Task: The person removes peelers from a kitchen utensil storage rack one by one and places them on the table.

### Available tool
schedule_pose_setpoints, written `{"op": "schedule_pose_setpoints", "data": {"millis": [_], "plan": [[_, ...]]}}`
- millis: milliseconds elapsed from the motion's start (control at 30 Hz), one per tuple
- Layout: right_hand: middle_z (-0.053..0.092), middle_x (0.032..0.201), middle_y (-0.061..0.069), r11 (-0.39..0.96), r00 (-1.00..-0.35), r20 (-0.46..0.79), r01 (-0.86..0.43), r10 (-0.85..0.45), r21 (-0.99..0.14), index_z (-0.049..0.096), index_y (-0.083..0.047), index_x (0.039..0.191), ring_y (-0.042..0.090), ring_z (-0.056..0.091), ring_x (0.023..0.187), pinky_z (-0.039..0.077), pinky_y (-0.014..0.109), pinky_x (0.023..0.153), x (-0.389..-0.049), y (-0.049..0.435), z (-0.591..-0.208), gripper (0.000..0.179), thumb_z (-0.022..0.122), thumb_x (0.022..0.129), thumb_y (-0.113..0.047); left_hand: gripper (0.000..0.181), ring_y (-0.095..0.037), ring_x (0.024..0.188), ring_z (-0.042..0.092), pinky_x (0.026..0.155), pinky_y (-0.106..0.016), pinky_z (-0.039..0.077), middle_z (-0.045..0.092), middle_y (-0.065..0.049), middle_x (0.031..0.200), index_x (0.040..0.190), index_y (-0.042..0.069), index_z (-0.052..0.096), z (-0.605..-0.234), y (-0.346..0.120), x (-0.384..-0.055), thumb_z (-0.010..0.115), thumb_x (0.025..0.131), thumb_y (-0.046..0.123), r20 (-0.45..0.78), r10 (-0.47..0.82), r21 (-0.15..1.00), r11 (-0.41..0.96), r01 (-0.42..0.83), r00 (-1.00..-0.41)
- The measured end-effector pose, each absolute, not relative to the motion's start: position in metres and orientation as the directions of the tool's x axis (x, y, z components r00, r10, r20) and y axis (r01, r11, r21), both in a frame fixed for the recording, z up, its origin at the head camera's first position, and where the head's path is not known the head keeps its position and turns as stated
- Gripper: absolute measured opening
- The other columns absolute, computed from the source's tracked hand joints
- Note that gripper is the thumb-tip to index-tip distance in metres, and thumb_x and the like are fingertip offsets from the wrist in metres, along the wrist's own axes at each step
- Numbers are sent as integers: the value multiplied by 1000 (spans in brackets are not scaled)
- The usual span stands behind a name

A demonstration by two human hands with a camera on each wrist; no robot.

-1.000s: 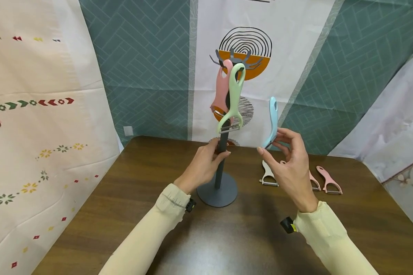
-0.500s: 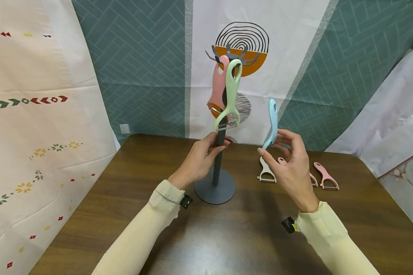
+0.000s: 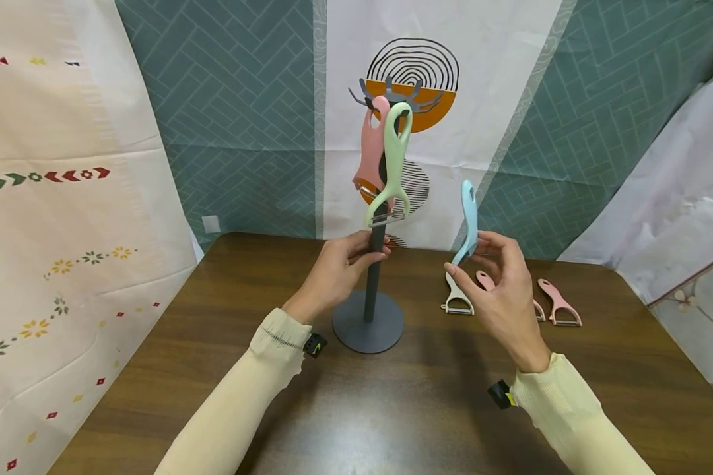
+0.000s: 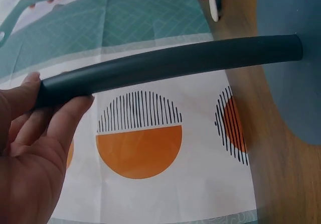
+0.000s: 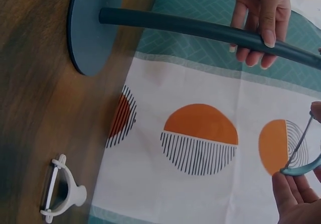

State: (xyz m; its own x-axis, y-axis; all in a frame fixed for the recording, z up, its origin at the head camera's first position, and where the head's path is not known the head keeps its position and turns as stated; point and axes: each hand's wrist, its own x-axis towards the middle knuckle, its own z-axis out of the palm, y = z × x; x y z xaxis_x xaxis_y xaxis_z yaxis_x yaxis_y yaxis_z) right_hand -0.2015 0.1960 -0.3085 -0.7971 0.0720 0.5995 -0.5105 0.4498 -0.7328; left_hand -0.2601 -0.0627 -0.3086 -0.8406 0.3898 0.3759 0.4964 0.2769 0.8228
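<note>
In the head view my left hand (image 3: 333, 270) grips the dark grey post (image 3: 371, 284) of a standing rack, thumb on the near side. A green peeler (image 3: 395, 158) and a pink peeler (image 3: 371, 152) hang by their handle holes from hooks (image 3: 420, 104) at its top. To the right, my right hand (image 3: 502, 290) pinches a light blue peeler (image 3: 470, 218) by its blade end, handle pointing up, apart from the rack. The right wrist view shows fingertips on both sides of the blue peeler's head (image 5: 300, 171). The left wrist view shows fingers (image 4: 70, 118) around the post.
On the brown table (image 3: 404, 409) lie a white peeler (image 3: 458, 305), a pink peeler (image 3: 560, 305) and another pinkish peeler (image 3: 484, 280) partly hidden behind my right hand. The rack's round base (image 3: 368, 340) stands on the tabletop. Patterned cloth (image 3: 232, 119) hangs behind.
The head view has shifted slightly. The blue peeler has come down a little in my right hand's grasp and its head has turned somewhat. My left hand stays on the post.
</note>
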Motion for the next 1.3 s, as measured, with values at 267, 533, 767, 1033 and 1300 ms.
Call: {"op": "schedule_pose_setpoints", "data": {"millis": [267, 533, 767, 1033, 1300], "plan": [[55, 124, -1, 461, -805, 588, -492, 83, -739, 51, -10, 140, 10, 59, 113, 48, 15, 102, -197, 199, -313, 65, 83, 84, -6, 29, -18, 109, 73, 98, -36, 57, 77, -10, 117, 127, 9, 70, -307, -65, -261, 66, 100, 16, 367, 395, 823, 283, 492, -842], [56, 124, 1, 517, -827, 551, -427, 109, -742, 51, -11, 141, 6, 61, 112, 47, 13, 101, -191, 201, -319, 65, 84, 85, -13, 27, -19, 105, 74, 96, -36, 57, 78, -9, 113, 124, 9, 72, -308, -66, -261, 67, 99, 17, 355, 380, 830, 292, 476, -854], [57, 123, 4, 538, -829, 545, -404, 127, -740, 53, -11, 139, 2, 58, 111, 47, 11, 99, -189, 204, -325, 62, 84, 85, -14, 26, -18, 102, 75, 95, -37, 57, 79, -6, 110, 122, 10, 72, -307, -66, -261, 68, 98, 17, 351, 372, 831, 300, 469, -859], [60, 120, 2, 548, -824, 552, -404, 131, -733, 55, -10, 136, 1, 59, 109, 48, 12, 100, -189, 205, -331, 61, 85, 84, -12, 26, -17, 102, 75, 95, -38, 56, 79, -5, 109, 123, 10, 70, -306, -66, -260, 67, 98, 17, 343, 371, 830, 311, 463, -863], [59, 120, 1, 562, -831, 540, -385, 134, -732, 55, -10, 137, 7, 58, 107, 47, 10, 98, -186, 207, -335, 60, 85, 84, -13, 26, -17, 102, 75, 94, -37, 56, 79, -6, 109, 123, 9, 70, -305, -67, -259, 68, 98, 17, 340, 361, 835, 309, 456, -868]]}}
